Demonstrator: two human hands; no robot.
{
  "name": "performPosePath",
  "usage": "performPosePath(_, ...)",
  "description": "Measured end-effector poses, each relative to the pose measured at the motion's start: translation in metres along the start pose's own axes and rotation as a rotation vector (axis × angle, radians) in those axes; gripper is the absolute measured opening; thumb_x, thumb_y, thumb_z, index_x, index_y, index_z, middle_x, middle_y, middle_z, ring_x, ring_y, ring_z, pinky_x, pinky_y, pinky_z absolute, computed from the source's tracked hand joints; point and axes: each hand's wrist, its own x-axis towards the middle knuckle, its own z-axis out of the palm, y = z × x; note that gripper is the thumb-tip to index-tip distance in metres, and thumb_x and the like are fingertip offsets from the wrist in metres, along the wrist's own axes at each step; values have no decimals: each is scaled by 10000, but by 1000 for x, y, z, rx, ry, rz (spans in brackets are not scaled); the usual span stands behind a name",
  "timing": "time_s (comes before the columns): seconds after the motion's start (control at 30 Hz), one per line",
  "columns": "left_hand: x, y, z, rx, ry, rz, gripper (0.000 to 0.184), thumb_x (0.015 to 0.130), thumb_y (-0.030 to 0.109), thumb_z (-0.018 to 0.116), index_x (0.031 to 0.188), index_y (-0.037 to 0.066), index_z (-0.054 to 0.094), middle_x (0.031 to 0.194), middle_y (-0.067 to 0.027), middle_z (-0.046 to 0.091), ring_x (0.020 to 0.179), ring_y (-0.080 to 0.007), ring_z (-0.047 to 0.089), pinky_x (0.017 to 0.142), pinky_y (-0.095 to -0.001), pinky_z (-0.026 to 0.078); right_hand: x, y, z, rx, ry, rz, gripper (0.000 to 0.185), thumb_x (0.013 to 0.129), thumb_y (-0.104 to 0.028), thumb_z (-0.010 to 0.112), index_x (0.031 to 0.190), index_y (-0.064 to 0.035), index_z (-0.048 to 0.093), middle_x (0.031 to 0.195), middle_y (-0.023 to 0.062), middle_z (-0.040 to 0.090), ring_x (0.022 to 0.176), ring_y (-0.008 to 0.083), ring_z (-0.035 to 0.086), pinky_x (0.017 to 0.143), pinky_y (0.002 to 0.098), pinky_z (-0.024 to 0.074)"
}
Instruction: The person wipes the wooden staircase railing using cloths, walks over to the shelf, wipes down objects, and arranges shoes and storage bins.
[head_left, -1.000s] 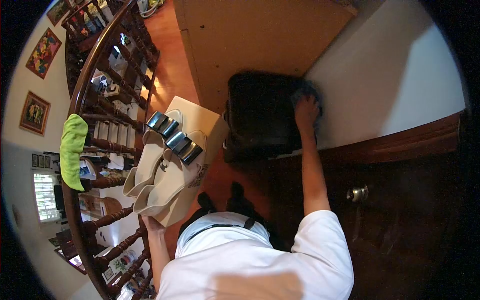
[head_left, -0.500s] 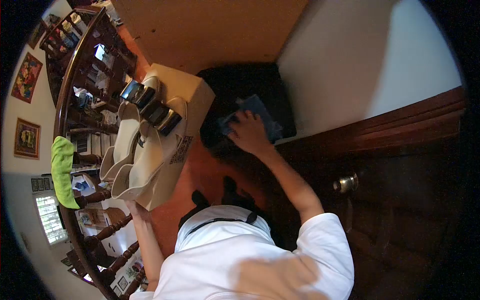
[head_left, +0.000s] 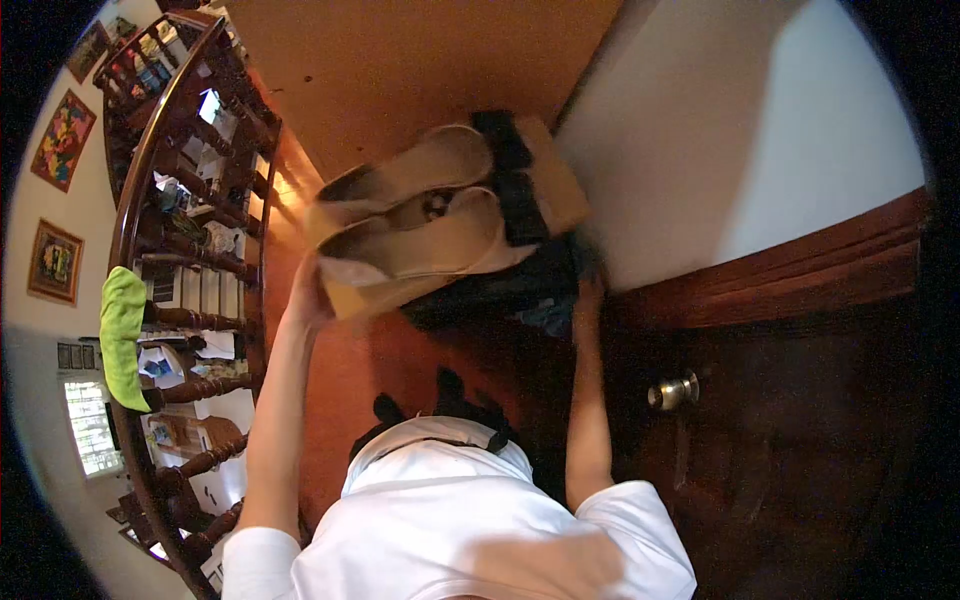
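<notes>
My left hand (head_left: pixel 312 292) grips the near left end of a cardboard box (head_left: pixel 562 195), holding it raised and tilted. On the box lies a pair of beige slide sandals (head_left: pixel 440 235) with wide black straps, blurred by motion. Under its right end is a dark, box-like black surface (head_left: pixel 480 290), largely hidden. My right hand (head_left: pixel 590 292) is at the right side of that black surface, its fingers dim and blurred. Right beside it is a crumpled blue cloth (head_left: pixel 548 315); whether the fingers hold it cannot be made out.
A dark wooden railing (head_left: pixel 135 200) runs along the left, with a lime-green cloth (head_left: pixel 124 340) draped over it. To the right are a dark door with a brass knob (head_left: pixel 673 390) and a white wall (head_left: pixel 700 150). A brown panel (head_left: pixel 400 70) stands ahead, above the reddish floor (head_left: pixel 340 400).
My left hand has swung the box with the sandals from the left to the centre, over the black surface. My right hand has moved off its top to the right side, with the blue cloth nearby.
</notes>
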Motion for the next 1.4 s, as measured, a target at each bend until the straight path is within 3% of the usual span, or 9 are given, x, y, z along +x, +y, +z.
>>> performPosePath(0.4,73,22,67,565,61,-151,505,811,411,522,1122,15,491,1026,-114,567,921,-234,561,763,-360,473,-56,11,-18,19,-205,276,572,887,-367,391,1325,-17,278,1375,159,266,1273,285,240,1033,381,179)
performPosePath(0.47,96,-2,44,840,39,9,397,840,448,498,984,79,499,739,5,468,609,-127,419,515,-259,354,-67,-7,-16,33,-249,322,598,887,-391,378,1338,-22,244,1388,158,237,1285,289,216,1038,395,165)
performPosePath(0.57,87,5,62,714,46,-28,375,843,389,514,1019,58,523,810,-4,538,673,-128,497,540,-268,419,-43,97,-2,-185,-270,175,469,898,-314,367,1256,-11,392,1328,193,329,1230,330,298,1024,387,221)
performPosePath(0.67,82,9,69,721,78,-38,433,833,401,524,1075,41,537,912,-35,584,773,-149,555,610,-302,475,-62,39,-2,-154,-377,218,625,888,-415,355,1351,-26,200,1406,152,179,1285,318,199,1029,421,183)
performPosePath(0.9,72,28,50,647,-58,-36,435,847,332,541,1152,24,504,922,-52,593,758,-120,549,618,-249,473,-75,73,22,-292,-275,356,551,860,-370,436,1245,20,384,1329,206,324,1230,349,292,1012,393,237)
performPosePath(1.1,24,28,9,866,85,147,394,875,360,472,1025,4,548,707,-53,574,619,-154,548,519,-249,454,-154,-65,35,18,-773,84,407,816,-175,488,1168,25,443,1071,116,547,956,219,519,865,333,385)
performPosePath(1.2,-53,13,-6,575,-314,-601,787,801,686,175,1219,63,414,1111,-185,493,992,-320,513,819,-479,423,-204,-122,92,132,-674,36,381,822,-186,509,1140,16,456,1039,112,561,911,213,530,847,335,405)
performPosePath(1.27,-74,2,-11,63,-286,-718,667,850,600,246,1241,78,384,1189,-164,475,1067,-282,488,891,-477,393,-223,-149,132,-335,-751,-726,370,824,-148,515,1162,-10,453,1087,146,538,993,265,513,879,343,394)
performPosePath(1.4,-31,1,-62,-171,-24,-538,521,848,504,418,1097,50,478,1020,-95,581,885,-217,589,857,-391,447,-233,-187,157,-660,-659,-866,353,814,-108,528,1156,-33,477,1126,152,514,1067,281,481,906,340,378)
